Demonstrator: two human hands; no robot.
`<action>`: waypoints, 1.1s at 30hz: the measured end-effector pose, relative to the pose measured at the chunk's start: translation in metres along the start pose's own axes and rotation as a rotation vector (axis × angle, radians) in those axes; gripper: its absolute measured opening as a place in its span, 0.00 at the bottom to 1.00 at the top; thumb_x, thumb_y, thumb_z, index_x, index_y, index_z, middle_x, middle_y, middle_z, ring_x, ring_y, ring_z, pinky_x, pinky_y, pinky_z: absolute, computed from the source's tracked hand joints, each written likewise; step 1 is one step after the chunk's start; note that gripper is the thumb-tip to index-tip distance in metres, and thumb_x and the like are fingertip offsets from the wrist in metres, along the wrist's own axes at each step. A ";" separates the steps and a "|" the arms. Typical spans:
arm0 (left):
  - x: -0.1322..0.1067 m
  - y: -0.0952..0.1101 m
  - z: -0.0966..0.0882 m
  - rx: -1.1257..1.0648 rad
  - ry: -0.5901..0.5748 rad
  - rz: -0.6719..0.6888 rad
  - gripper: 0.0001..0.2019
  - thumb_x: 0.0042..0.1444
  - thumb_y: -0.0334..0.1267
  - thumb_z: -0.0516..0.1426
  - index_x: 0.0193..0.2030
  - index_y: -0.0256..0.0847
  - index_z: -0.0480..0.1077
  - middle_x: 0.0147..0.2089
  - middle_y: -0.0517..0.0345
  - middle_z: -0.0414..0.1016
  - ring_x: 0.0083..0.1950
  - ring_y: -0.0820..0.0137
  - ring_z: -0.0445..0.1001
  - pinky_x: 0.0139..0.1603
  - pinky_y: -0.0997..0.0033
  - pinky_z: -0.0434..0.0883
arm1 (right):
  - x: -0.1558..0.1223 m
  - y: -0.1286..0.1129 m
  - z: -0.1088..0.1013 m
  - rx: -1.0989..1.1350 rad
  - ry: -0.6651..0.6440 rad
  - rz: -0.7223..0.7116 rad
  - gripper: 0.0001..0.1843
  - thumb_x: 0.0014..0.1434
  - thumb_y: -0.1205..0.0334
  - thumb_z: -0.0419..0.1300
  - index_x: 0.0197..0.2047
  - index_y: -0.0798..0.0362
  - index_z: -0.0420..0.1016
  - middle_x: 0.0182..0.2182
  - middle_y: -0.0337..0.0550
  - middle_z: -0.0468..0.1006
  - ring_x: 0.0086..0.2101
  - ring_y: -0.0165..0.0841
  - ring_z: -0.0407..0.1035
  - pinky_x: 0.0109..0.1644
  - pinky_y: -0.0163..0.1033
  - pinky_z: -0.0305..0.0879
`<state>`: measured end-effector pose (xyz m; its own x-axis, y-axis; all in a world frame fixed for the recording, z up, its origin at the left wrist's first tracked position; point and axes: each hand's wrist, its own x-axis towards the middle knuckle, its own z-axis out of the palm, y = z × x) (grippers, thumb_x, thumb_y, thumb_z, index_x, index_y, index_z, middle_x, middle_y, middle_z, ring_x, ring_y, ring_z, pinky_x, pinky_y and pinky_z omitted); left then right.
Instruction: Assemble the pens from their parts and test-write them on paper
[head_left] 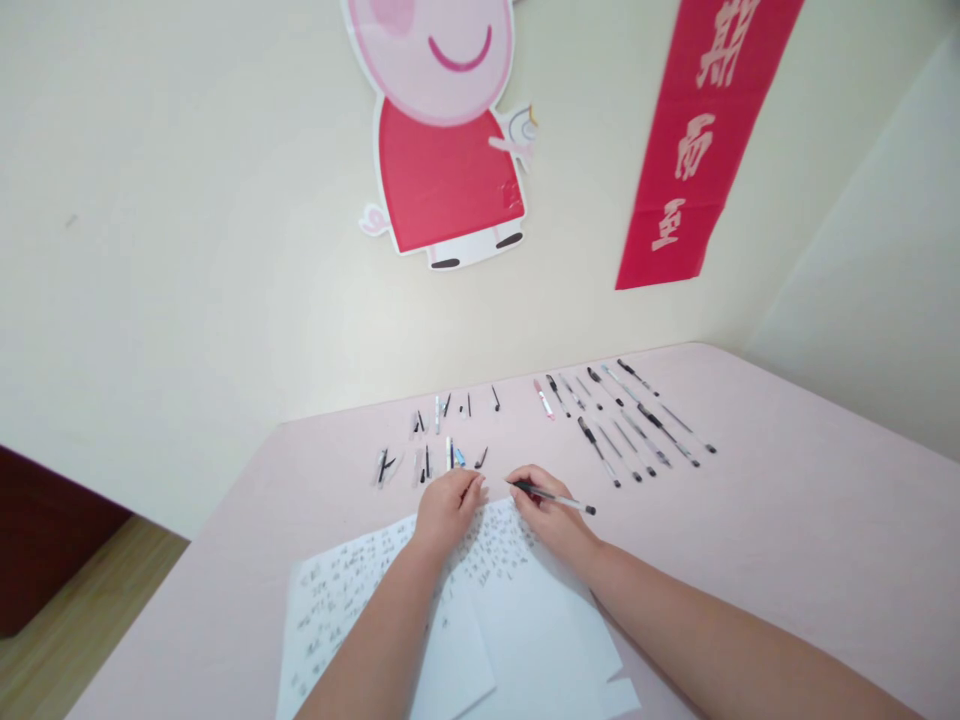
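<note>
My right hand (551,518) grips a pen (561,497) with a clear barrel and dark ends, held slantwise above the top edge of the written paper (540,620). Just to its left, my left hand (448,508) is closed, thumb against the fingers. Whatever it may hold is hidden or too small to make out. Handwritten characters cover the sheet's upper part between my wrists. Beyond my left hand lie a blue pen cap (459,457) and a small dark pen part (481,457).
Several assembled pens (645,440) lie in two rows at the right back. Groups of loose pen parts (424,462) lie at the left back. The pink tabletop (787,560) meets a wall bearing a pig cutout (450,180) and a red banner (682,190).
</note>
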<state>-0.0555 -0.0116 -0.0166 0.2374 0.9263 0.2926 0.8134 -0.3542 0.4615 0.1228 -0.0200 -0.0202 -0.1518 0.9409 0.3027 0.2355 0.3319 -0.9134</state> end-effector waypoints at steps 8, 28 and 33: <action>0.000 0.004 0.002 0.204 0.093 0.163 0.13 0.56 0.37 0.50 0.47 0.43 0.70 0.55 0.50 0.67 0.61 0.57 0.57 0.59 0.53 0.57 | 0.019 0.021 -0.011 0.227 0.106 0.241 0.18 0.54 0.55 0.51 0.44 0.54 0.72 0.30 0.41 0.72 0.29 0.31 0.65 0.30 0.35 0.61; 0.006 0.007 0.008 0.201 0.042 0.185 0.12 0.57 0.35 0.49 0.41 0.44 0.74 0.48 0.54 0.75 0.59 0.58 0.61 0.61 0.48 0.53 | 0.021 0.019 -0.014 0.354 0.186 0.265 0.17 0.54 0.50 0.53 0.38 0.54 0.71 0.25 0.38 0.68 0.24 0.28 0.60 0.24 0.33 0.55; 0.007 0.001 0.010 0.013 0.056 0.128 0.11 0.56 0.33 0.50 0.36 0.42 0.75 0.43 0.52 0.76 0.46 0.65 0.72 0.50 0.60 0.67 | 0.024 0.020 -0.013 0.472 0.199 0.307 0.14 0.50 0.52 0.56 0.35 0.54 0.68 0.22 0.36 0.68 0.21 0.26 0.58 0.22 0.31 0.51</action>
<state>-0.0476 -0.0040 -0.0221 0.3099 0.8648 0.3951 0.7850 -0.4672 0.4069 0.1359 0.0103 -0.0276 0.0493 0.9987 0.0088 -0.2184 0.0193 -0.9757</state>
